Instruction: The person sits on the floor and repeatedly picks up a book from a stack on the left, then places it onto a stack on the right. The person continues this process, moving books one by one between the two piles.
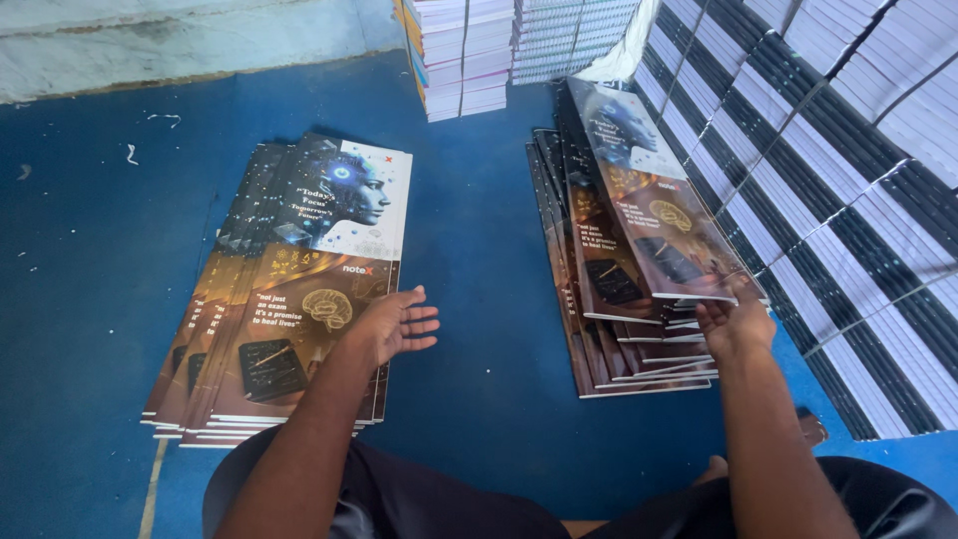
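On the left of the blue floor (479, 299) lies a fanned pile of printed covers (299, 289), each a long glossy sheet with a glowing head at the top and a brain picture lower down. The left hand (391, 324) hovers over the pile's right edge, palm down and flat, its fingers (419, 321) spread wide and holding nothing; whether the palm touches the top sheet cannot be told.

To the right a second, thicker pile of the same covers (609, 289) leans in a slanted stack. The right hand (736, 324) is at its near end, fingers curled under the edge of the top cover (659, 210) and gripping it, so that sheet sits slightly raised from those below.

Further right stand rows of bound paper blocks (848, 200) with black spines; more stacks (469, 50) sit at the back.

The step in hand looks like moving one cover between piles. The next move would call for lifting that sheet clear without dragging its neighbours.
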